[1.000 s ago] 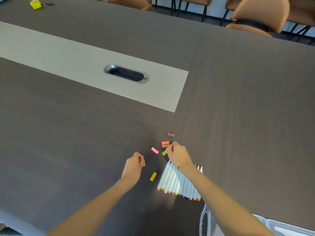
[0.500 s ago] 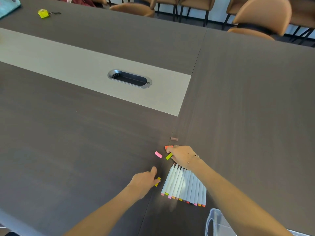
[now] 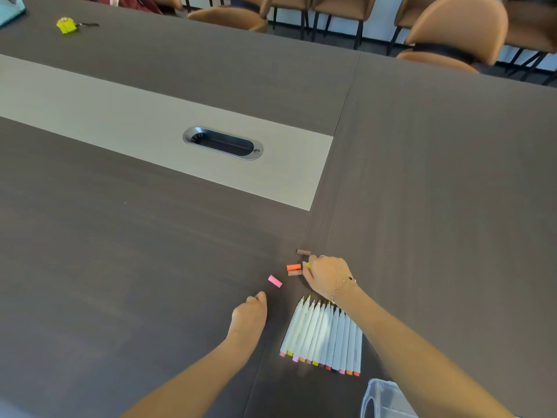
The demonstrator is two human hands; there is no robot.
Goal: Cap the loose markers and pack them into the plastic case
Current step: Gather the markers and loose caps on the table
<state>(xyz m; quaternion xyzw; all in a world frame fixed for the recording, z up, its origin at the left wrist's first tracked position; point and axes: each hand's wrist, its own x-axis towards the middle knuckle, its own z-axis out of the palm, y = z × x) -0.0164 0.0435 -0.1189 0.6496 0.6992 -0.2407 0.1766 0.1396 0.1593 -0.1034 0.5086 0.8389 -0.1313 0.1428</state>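
Several white markers (image 3: 322,336) lie side by side on the dark table (image 3: 437,191), tips uncapped and pointing away from me. Loose caps lie just beyond them: a pink cap (image 3: 275,281), an orange cap (image 3: 294,267) with a brown cap (image 3: 294,273) against it, and a dark brown cap (image 3: 303,252). My right hand (image 3: 327,276) pinches a lime cap (image 3: 308,264) beside the orange one. Left of the markers, my left hand (image 3: 250,315) is closed in a fist; the yellow cap is gone from the table there. The clear plastic case (image 3: 379,399) shows at the bottom edge.
A metal cable port (image 3: 223,143) sits in the table's pale strip. A yellow-green object (image 3: 67,25) lies at the far left, near a teal item (image 3: 9,10). Tan chairs (image 3: 452,34) line the far side.
My left hand reached right onto the yellow cap and closed on it. My right hand picked the lime cap off the table near the orange cap.
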